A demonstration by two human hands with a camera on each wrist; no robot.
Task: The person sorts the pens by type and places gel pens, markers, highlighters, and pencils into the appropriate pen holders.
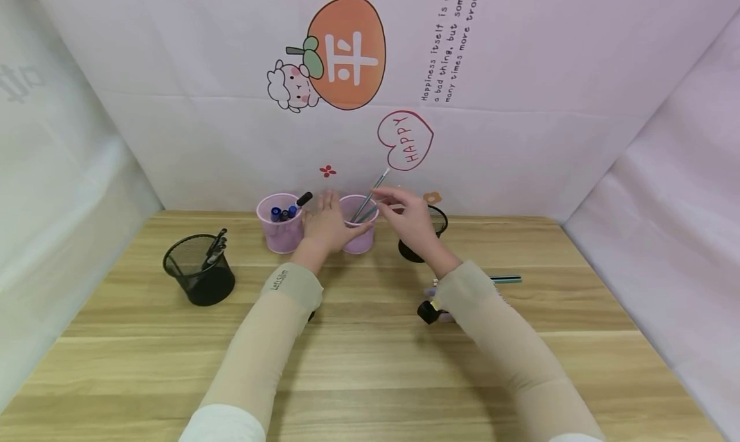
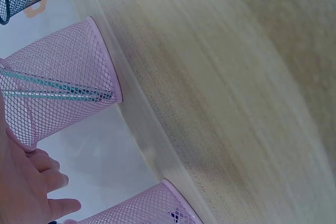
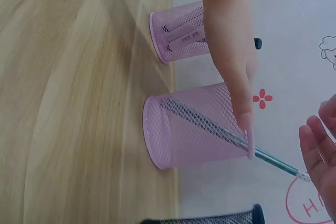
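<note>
My left hand (image 1: 326, 227) holds a pink mesh pen holder (image 1: 358, 241) at its rim, thumb across the front and fingers on the far left side. Two slim teal-and-silver pencils (image 3: 273, 161) lean inside it, their lower ends at the base, as the left wrist view shows (image 2: 79, 92). Just above the rim is my right hand (image 1: 412, 222), its fingertips right beside the upper parts of the pencils. In the right wrist view its fingers (image 3: 314, 141) are loosely spread near one pencil's white end.
Left of my left hand stands another pink holder (image 1: 283, 238) with blue- and black-capped markers. A black mesh holder (image 1: 208, 288) with black pens is farther left; a second (image 1: 412, 254) sits behind my right hand. Near my right sleeve lie a striped pencil (image 1: 506, 279) and a black-ended object (image 1: 428, 312).
</note>
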